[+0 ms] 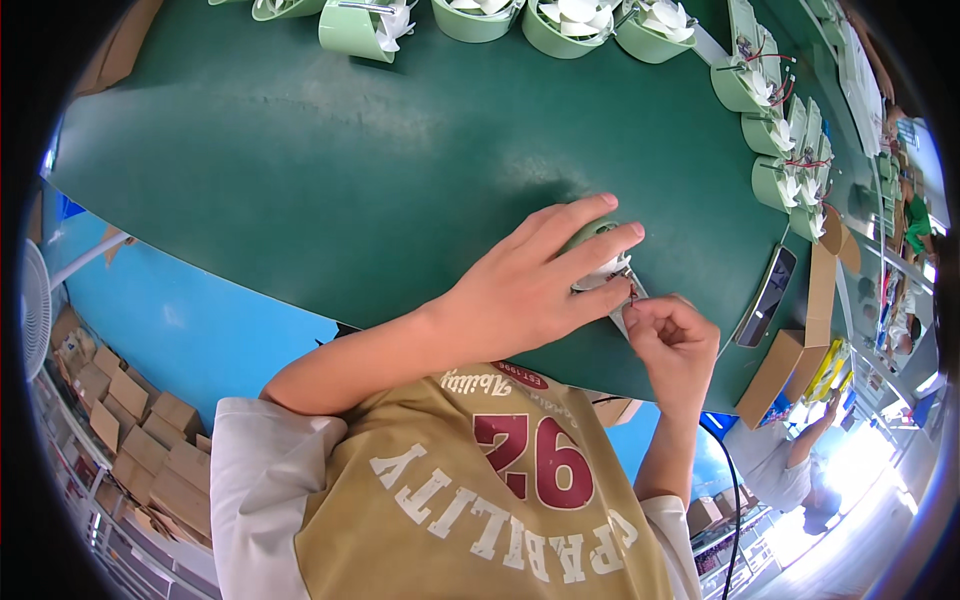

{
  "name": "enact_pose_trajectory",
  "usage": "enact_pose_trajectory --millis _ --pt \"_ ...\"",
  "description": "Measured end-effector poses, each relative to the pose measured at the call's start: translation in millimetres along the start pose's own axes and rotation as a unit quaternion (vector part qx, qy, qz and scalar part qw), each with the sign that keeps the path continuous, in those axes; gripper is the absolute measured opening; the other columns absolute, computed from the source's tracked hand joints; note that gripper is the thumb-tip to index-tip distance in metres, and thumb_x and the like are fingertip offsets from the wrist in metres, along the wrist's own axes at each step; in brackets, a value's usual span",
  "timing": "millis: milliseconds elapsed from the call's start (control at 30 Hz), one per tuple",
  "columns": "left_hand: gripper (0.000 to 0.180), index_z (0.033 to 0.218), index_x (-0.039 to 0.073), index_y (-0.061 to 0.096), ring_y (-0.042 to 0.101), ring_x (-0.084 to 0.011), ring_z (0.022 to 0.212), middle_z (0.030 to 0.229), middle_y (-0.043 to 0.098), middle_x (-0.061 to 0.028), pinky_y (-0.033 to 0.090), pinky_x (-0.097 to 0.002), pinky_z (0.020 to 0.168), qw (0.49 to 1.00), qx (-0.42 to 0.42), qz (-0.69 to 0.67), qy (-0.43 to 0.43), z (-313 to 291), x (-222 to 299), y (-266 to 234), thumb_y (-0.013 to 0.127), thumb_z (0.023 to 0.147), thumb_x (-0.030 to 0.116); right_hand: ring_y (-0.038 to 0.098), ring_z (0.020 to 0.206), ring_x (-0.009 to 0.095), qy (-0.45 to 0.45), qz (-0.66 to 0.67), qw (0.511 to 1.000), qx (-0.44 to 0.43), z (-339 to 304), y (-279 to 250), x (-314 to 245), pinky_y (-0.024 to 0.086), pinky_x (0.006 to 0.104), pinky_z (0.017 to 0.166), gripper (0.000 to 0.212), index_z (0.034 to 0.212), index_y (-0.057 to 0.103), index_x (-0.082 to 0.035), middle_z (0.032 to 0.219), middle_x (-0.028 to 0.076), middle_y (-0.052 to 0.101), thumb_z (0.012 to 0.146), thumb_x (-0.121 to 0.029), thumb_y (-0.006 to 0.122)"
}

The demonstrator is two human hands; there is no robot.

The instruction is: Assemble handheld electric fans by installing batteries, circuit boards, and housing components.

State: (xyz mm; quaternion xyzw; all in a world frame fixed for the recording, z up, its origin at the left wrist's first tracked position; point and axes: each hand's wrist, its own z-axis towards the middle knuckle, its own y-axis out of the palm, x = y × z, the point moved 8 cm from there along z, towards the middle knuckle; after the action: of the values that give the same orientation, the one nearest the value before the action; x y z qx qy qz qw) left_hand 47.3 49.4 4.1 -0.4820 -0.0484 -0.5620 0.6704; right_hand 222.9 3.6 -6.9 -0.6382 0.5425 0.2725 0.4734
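Observation:
Near the table's front edge, a small light-green fan unit (592,236) with white blades lies under my left hand (525,280). The fingers of that hand are bent over the unit and grip it, covering much of its body. Close beside its fingertips, my right hand (677,340) is closed in a pinch at the unit's near end. A bit of dark reddish wire (632,294) shows at the pinching fingertips. Exactly what they grip is mostly hidden by the fingers.
More green fan units (565,28) with white blades line the far edge of the green table (300,180). Others with red wires (770,85) stand along the right. A phone (767,295) and an open cardboard box (790,370) are at the right edge. Another person (775,465) is beyond.

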Motion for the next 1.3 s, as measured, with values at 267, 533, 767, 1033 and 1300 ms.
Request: enact_pose_trajectory --millis 267,533,767,1033,1300 --pt "0.024 0.101 0.012 0.073 0.053 -0.0343 0.131 0.141 0.057 -0.0080 0.052 -0.0444 0.097 0.999 -0.032 -0.041 0.007 4.7 -1.1 4.0 0.079 0.079 0.016 0.061 0.068 0.005 -0.082 -0.090 0.991 0.057 1.8 -2.9 0.7 0.044 0.0184 0.058 0.008 0.092 0.071 0.005 0.085 0.001 0.063 0.086 0.009 0.072" --pt "0.027 0.100 0.010 0.073 0.053 -0.0341 0.131 0.141 0.057 -0.0081 0.052 -0.0443 0.096 0.999 -0.025 -0.042 -0.002 4.1 -0.8 4.4 0.080 0.075 0.014 0.057 0.065 0.005 -0.160 -0.159 0.972 0.070 -1.5 5.1 -9.7 0.042 0.0191 0.054 0.009 0.088 0.071 0.001 0.082 0.003 0.065 0.082 0.006 0.076" --pt "0.018 0.098 0.010 0.073 0.053 -0.0340 0.131 0.140 0.058 -0.0082 0.052 -0.0448 0.097 0.999 -0.016 -0.045 -0.002 3.6 0.6 2.8 0.075 0.081 0.012 0.059 0.056 0.009 -0.290 -0.269 0.911 0.118 -15.0 13.0 -22.9 0.047 0.0232 0.048 0.015 0.083 0.070 -0.003 0.075 0.004 0.068 0.075 0.003 0.082" --pt "0.018 0.097 0.009 0.073 0.054 -0.0345 0.129 0.139 0.059 -0.0087 0.053 -0.0448 0.097 0.999 -0.005 -0.037 0.002 1.5 1.1 3.5 0.076 0.080 0.014 0.056 0.053 0.012 -0.395 -0.338 0.846 0.122 -24.5 28.0 -31.2 0.043 0.0233 0.048 0.015 0.083 0.069 -0.002 0.077 0.007 0.067 0.076 0.003 0.082" --pt "0.022 0.099 0.010 0.072 0.055 -0.0353 0.128 0.139 0.059 -0.0096 0.052 -0.0454 0.095 0.999 -0.016 -0.046 0.013 2.6 1.6 4.1 0.077 0.079 0.016 0.066 0.068 0.023 -0.348 -0.444 0.822 0.071 -31.7 37.5 -44.0 0.053 0.0326 0.058 0.016 0.090 0.073 0.000 0.085 0.010 0.069 0.077 0.005 0.079"
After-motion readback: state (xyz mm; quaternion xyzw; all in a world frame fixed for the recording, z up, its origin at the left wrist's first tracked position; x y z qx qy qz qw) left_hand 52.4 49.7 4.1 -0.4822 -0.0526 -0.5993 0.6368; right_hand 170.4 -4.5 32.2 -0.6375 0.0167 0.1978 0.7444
